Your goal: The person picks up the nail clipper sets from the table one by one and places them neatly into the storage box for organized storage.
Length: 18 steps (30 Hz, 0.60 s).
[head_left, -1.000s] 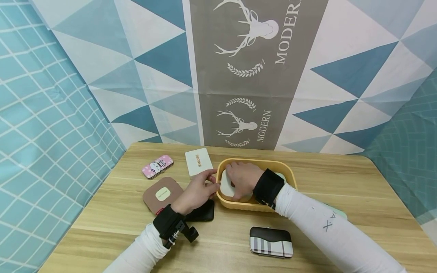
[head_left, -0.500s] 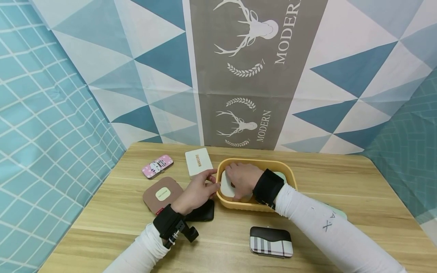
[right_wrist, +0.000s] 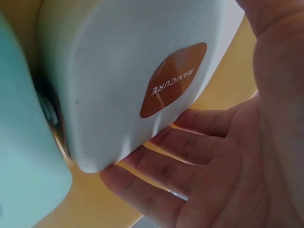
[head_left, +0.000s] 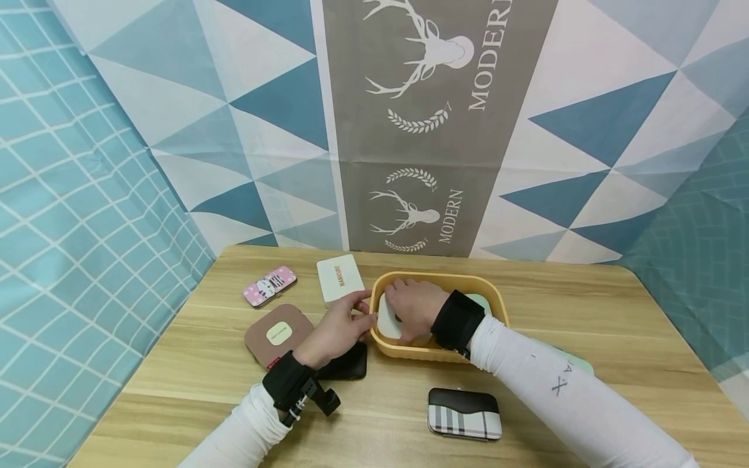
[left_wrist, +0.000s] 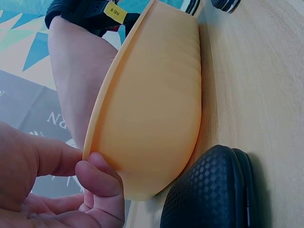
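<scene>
Head view: I see left hand (head_left: 336, 329) pinching the yellow basket's (head_left: 409, 352) rim, right hand (head_left: 417, 308) spread wide, gripping the white manicure case (head_left: 387, 320) inside.

My left sleeve (head_left: 240, 430) is white, and my right sleeve (head_left: 576, 406) is also white, with dark letters (head_left: 560, 387), an X among them. I wear a black left wristband (head_left: 287, 382), carrying a small rounded black piece (head_left: 329, 401), and a black right wristband (head_left: 458, 322) with a yellow label (left_wrist: 115, 13).
</scene>
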{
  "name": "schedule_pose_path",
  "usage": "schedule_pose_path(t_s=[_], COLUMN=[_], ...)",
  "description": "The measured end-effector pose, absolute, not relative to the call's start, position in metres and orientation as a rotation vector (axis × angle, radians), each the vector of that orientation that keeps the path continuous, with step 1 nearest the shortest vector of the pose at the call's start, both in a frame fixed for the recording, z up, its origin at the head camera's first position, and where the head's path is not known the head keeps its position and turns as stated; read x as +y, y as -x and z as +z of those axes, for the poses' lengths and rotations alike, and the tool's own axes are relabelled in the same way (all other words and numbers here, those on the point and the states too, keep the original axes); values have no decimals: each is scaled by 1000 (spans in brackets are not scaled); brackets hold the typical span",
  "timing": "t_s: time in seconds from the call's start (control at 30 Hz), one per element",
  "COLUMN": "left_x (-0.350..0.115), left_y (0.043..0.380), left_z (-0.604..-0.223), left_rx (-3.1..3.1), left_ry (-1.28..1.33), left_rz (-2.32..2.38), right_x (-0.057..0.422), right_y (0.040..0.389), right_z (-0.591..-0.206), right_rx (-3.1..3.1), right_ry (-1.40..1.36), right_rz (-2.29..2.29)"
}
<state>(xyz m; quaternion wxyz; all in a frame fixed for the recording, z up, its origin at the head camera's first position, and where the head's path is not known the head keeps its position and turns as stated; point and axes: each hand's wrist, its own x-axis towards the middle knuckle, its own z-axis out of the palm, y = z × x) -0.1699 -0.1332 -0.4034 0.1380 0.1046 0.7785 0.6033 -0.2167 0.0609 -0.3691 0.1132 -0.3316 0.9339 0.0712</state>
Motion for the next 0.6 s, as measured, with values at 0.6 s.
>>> schedule_pose_path(t_s=[0.6], left_x=[-134], left_y=[170], left_z=[-404], left_rx=[2265], left_ry=[-311], left_rz=[1734], right_x=[73], right_y=[210], right_z=[-351], right_rx=[2730], right_ry=[1032], right_rz=[102])
